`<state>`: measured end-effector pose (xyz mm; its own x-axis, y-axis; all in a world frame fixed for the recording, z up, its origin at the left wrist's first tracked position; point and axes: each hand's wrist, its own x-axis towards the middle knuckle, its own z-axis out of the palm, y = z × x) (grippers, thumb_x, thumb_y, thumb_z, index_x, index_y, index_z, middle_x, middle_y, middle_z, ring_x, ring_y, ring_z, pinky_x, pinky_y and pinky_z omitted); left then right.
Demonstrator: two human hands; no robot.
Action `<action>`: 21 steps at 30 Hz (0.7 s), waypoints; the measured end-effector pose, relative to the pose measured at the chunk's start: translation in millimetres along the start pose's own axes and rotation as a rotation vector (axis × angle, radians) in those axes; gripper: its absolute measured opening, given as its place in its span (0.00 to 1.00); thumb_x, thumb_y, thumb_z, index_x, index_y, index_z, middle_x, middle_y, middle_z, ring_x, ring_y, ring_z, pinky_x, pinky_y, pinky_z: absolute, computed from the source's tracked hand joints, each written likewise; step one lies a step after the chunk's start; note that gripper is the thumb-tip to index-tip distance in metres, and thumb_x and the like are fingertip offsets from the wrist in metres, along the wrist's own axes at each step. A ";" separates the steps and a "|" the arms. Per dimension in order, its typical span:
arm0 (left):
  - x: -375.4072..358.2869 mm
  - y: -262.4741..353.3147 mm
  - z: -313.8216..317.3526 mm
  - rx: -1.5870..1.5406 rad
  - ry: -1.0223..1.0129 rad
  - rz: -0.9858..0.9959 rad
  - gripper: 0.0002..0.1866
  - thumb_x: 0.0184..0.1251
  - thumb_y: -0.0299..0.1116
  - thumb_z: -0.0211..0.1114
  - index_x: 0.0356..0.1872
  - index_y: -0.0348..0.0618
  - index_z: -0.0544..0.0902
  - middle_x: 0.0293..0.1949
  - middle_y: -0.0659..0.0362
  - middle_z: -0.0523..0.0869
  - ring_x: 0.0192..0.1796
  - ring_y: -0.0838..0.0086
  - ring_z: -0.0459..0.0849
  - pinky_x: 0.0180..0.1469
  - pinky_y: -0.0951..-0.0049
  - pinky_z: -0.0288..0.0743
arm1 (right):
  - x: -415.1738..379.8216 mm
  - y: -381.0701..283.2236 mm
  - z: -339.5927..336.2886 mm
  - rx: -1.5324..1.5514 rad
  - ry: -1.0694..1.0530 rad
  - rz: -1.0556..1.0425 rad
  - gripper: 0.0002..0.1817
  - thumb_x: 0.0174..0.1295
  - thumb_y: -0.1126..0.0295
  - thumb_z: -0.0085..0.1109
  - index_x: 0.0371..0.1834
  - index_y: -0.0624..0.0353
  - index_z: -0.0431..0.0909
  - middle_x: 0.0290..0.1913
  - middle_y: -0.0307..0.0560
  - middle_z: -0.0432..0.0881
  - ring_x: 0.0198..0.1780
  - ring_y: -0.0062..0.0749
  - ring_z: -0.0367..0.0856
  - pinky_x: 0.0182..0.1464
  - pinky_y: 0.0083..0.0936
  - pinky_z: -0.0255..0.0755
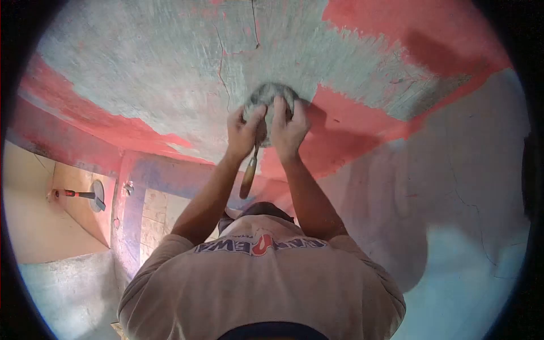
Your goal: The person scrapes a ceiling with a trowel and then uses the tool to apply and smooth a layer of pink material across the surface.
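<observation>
My left hand (243,131) and my right hand (289,127) are side by side in front of me, fingers curled and closed on a rounded, rough grey lump (272,90). It looks like a mass of wet mortar, though its exact kind is not clear. A wooden-handled tool (248,178) with a thin metal shank, like a trowel, hangs down between my wrists. Its blade is mostly hidden by my hands and the lump. Behind the lump spreads a grey, brushed-looking surface (170,73) with red painted patches.
Thin cracks (220,68) run through the grey surface. To the left, a tool with a red and black handle (73,194) and grey metal head lies by a wooden board (85,175). A pale, cracked wall-like surface (430,170) stretches along the right.
</observation>
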<state>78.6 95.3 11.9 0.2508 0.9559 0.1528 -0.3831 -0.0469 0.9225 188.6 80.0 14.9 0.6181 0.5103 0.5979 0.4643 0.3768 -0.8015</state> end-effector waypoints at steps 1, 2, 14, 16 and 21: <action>-7.3 -23.4 -11.0 0.012 0.029 -0.024 0.09 0.78 0.32 0.65 0.34 0.43 0.79 0.20 0.68 0.76 0.17 0.84 0.69 0.18 0.77 0.58 | -15.7 10.7 0.5 0.016 -0.010 0.053 0.13 0.69 0.65 0.67 0.33 0.66 0.80 0.24 0.48 0.81 0.27 0.24 0.76 0.31 0.30 0.72; -9.5 -32.7 -17.6 0.024 0.059 -0.048 0.09 0.78 0.32 0.65 0.34 0.43 0.79 0.19 0.67 0.76 0.16 0.84 0.69 0.18 0.77 0.58 | -24.4 17.4 0.2 0.027 -0.028 0.068 0.13 0.69 0.65 0.68 0.33 0.66 0.81 0.24 0.49 0.81 0.25 0.30 0.78 0.31 0.31 0.73; 3.1 -24.5 -29.3 0.060 0.102 0.120 0.09 0.77 0.33 0.67 0.35 0.43 0.80 0.19 0.70 0.73 0.15 0.86 0.67 0.17 0.77 0.56 | -15.7 8.5 18.8 0.014 -0.039 -0.067 0.17 0.68 0.67 0.67 0.26 0.66 0.75 0.22 0.51 0.75 0.24 0.28 0.74 0.27 0.34 0.67; -11.6 -43.4 -44.3 -0.051 0.079 -0.006 0.08 0.78 0.33 0.66 0.37 0.42 0.81 0.19 0.70 0.74 0.16 0.86 0.67 0.18 0.78 0.56 | -40.2 24.0 15.4 -0.020 -0.103 0.027 0.17 0.68 0.66 0.67 0.27 0.66 0.76 0.22 0.53 0.75 0.24 0.29 0.74 0.27 0.35 0.68; 5.3 1.8 -33.4 -0.048 0.041 0.045 0.07 0.78 0.31 0.65 0.38 0.42 0.82 0.20 0.70 0.74 0.16 0.87 0.66 0.18 0.78 0.55 | -5.2 -10.7 22.5 0.008 -0.117 -0.004 0.15 0.68 0.66 0.68 0.31 0.67 0.79 0.23 0.55 0.78 0.24 0.29 0.75 0.29 0.32 0.71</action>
<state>49.6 110.0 2.5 0.1958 0.9643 0.1785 -0.4359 -0.0775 0.8967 166.1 90.7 20.3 0.5376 0.5951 0.5973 0.4613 0.3853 -0.7992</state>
